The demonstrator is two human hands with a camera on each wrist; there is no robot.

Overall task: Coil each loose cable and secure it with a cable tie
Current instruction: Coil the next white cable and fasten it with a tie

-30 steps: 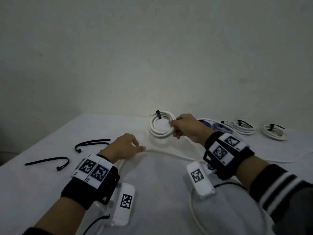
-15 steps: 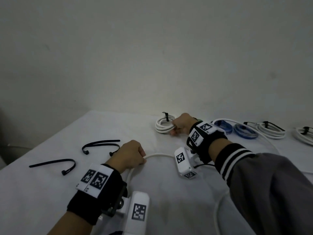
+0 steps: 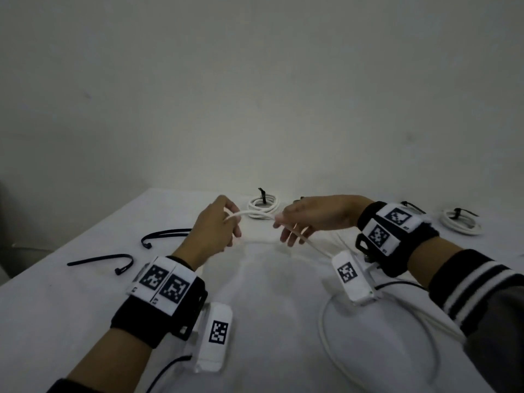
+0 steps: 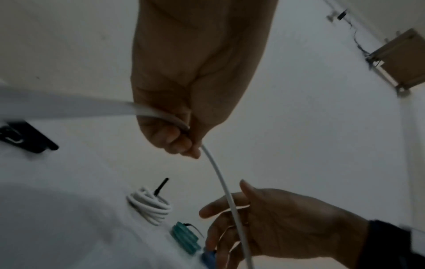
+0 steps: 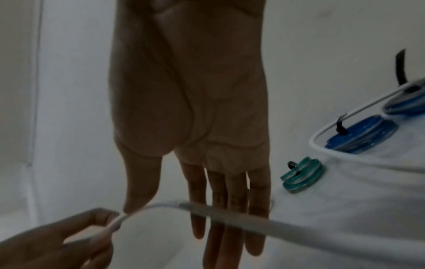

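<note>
A loose white cable [image 3: 256,213] hangs in the air between my hands, and its far length lies in a wide loop [image 3: 323,321] on the table at the lower right. My left hand [image 3: 231,222] grips the cable with curled fingers; the left wrist view shows the cable [image 4: 220,178] leaving the fist [image 4: 184,138]. My right hand [image 3: 289,228] is beside it with straight fingers [image 5: 230,200], and the cable [image 5: 232,217] lies across them ungripped. Two black cable ties [image 3: 167,234] [image 3: 107,259] lie on the table to the left.
A tied white coil [image 3: 262,207] sits at the back by the wall, another white one [image 3: 460,222] at the far right. Teal [image 5: 301,174] and blue coils [image 5: 361,136] lie between them. The white table [image 3: 269,293] meets the wall behind.
My right hand left the tied white coil at the back and came to the loose cable. My left hand lifted that cable off the table.
</note>
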